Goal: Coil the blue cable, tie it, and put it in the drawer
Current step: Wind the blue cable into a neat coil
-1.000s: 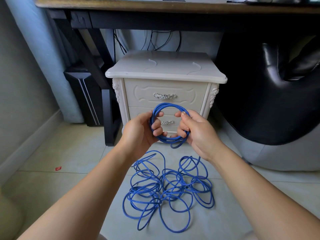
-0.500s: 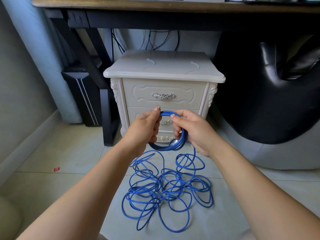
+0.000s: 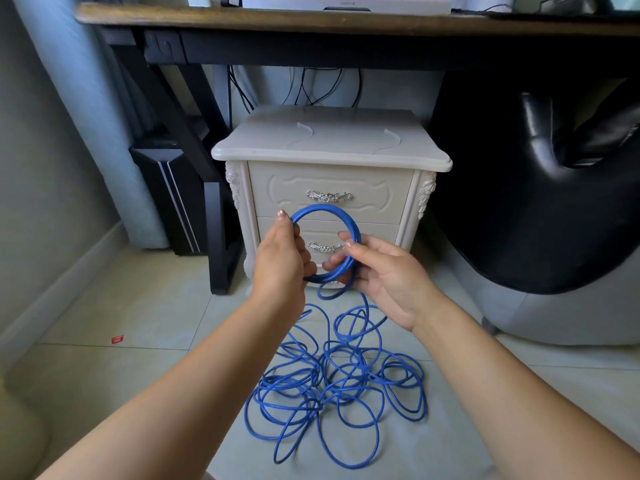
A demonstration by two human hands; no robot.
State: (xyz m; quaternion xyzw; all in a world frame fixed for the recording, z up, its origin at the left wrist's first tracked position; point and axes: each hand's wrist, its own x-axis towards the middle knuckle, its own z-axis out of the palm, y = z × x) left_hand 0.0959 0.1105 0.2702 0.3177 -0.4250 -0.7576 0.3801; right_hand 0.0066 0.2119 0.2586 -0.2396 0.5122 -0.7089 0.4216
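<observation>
Both hands up, bare forearms converging on one coil.
The left hand (image 3: pixel 280 261) grips the left side of the blue cable (image 3: pixel 325 209) coil, thumb pointing up, back of the hand toward the camera. The right hand (image 3: pixel 384 275) pinches the coil's right side between thumb and fingers, palm turned inward.

- The cabinet (image 3: pixel 329 140) stands on the floor (image 3: pixel 104 393), below the front edge of the desk (image 3: pixel 311 19).
- The upper drawer (image 3: pixel 377 192) sits above the lower drawer (image 3: pixel 377 233) in the cabinet's front.
- The left hand (image 3: pixel 280 261) and right hand (image 3: pixel 384 275) hold the cable (image 3: pixel 323 207) in a coil before the drawers, one hand at each side.
- The loose remainder lies on the floor, before the cabinet, below the hands.
- The computer tower (image 3: pixel 169 195) stands left of the cabinet, behind the desk leg (image 3: pixel 216 237).
- The chair (image 3: pixel 536 202) stands right of the cabinet.
</observation>
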